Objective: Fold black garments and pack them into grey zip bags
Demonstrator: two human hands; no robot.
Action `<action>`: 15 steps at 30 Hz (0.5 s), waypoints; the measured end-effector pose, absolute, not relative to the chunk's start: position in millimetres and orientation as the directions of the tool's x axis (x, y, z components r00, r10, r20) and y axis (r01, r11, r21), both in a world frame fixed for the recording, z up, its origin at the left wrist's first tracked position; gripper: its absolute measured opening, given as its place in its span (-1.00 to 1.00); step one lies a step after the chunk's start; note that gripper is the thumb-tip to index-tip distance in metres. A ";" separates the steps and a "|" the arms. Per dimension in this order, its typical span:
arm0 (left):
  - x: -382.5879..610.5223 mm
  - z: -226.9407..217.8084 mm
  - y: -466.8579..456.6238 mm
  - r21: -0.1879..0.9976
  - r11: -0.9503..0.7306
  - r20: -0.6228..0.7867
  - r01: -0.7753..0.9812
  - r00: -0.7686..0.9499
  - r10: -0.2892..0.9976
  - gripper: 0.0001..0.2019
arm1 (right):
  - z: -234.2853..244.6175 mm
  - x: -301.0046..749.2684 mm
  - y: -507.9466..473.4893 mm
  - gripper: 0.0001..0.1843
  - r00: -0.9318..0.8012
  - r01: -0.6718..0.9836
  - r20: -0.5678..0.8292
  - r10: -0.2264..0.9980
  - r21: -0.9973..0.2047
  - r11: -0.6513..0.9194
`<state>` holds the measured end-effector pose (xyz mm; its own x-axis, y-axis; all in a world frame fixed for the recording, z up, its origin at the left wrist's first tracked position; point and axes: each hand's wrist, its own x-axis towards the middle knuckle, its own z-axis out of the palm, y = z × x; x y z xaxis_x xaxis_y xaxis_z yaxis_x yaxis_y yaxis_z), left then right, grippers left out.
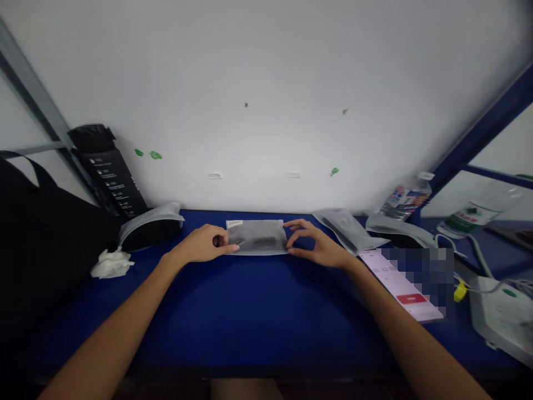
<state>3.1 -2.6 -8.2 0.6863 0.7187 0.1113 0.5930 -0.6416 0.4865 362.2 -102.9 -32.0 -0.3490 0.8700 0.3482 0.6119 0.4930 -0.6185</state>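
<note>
A flat grey translucent plastic pouch [257, 238] with a small white label at its top left corner lies on the blue table [250, 316], with a dark printed patch showing through it. My left hand [203, 244] grips the pouch's left end, its thumb running along the lower edge. My right hand [310, 243] holds the right end, with fingers spread over the edge and the thumb near the bottom corner. The pouch's contents cannot be made out.
More grey pouches [343, 230] lie to the right, beside a pink printed sheet [395, 280]. Left stand a black bag [41, 239], a black box [110, 172] and crumpled white tissue [111, 264]. A plastic bottle [406, 197] and white power strip [502, 314] sit right, before a white wall.
</note>
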 end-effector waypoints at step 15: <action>12.2 -15.9 -8.1 0.747 -0.448 0.073 0.492 0.609 0.790 -0.45 | -43.7 371.7 -94.1 -0.66 -0.276 0.647 0.324 0.905 -0.633 0.425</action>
<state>12.2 -8.1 -15.9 0.6088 0.7900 0.0726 0.4921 -0.4478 0.7465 371.7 -94.1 -43.7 -0.2761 0.9047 0.3244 0.6470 0.4245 -0.6334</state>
